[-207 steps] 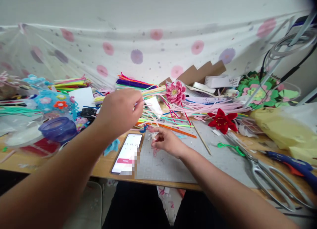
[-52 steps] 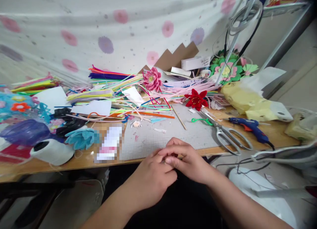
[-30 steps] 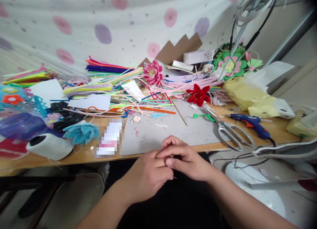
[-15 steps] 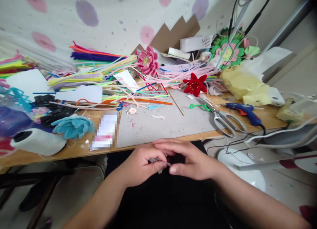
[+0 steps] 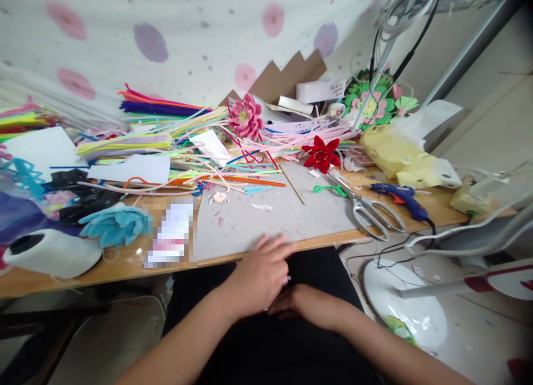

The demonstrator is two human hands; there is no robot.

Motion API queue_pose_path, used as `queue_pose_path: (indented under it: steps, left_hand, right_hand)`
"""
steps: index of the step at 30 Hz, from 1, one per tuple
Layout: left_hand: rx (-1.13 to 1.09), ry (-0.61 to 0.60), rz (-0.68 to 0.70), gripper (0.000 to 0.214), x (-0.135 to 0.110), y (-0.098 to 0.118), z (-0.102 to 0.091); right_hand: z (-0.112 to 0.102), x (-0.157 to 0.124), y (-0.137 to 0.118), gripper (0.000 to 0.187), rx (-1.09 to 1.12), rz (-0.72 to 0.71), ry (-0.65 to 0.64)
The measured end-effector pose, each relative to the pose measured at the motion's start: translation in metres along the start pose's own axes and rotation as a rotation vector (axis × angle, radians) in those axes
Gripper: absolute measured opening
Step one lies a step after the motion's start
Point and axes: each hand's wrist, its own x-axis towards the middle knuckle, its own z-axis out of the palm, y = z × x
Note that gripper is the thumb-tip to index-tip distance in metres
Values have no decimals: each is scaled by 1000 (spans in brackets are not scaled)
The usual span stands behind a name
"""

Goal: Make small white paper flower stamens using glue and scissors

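My left hand [image 5: 261, 274] hovers at the front edge of the table, fingers stretched out toward the grey cutting mat [image 5: 270, 218], a little smeared by motion. My right hand [image 5: 306, 308] lies lower, over my dark lap, its fingers tucked under the left hand and hidden. A tiny white speck shows between the two hands; I cannot make out what it is. On the mat lie small scraps and a thin wooden stick [image 5: 292, 188].
A heap of coloured pipe cleaners [image 5: 166, 146] fills the back. Nearby are a pink flower [image 5: 245, 116], a red flower [image 5: 320, 153], scissors [image 5: 370, 214], a blue glue gun [image 5: 400, 198], a phone [image 5: 170, 235], a blue flower [image 5: 112, 227] and a white spool [image 5: 45, 253].
My hands, pinched together over my lap half a second ago, have come apart. The left hand has risen toward the mat's edge with fingers out; the right has dropped beneath it.
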Motion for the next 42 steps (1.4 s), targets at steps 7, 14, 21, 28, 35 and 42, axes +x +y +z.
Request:
queue_pose_path:
  steps: [7, 14, 21, 28, 35, 42]
  left_hand:
    - [-305, 79, -132, 14, -36, -1, -9]
    - [-223, 479, -258, 12, -56, -19, -31]
    - [-208, 610, -385, 10, -56, -26, -36]
    - [-254, 592, -390, 10, -63, -25, -38]
    - [-304, 633, -354, 8, -67, -24, -38]
    - [-252, 647, -427, 11, -68, -22, -47]
  right_hand:
    - [-69, -26, -13, 24, 117, -123, 609]
    - [-30, -27, -10, 27, 103, -217, 243]
    - [-3, -10, 41, 44, 66, 263, 180]
    - [-45, -20, -27, 37, 595, -210, -84]
    - [-46, -18, -25, 32, 171, -119, -204]
    - [-56, -7, -55, 51, 341, -616, -418]
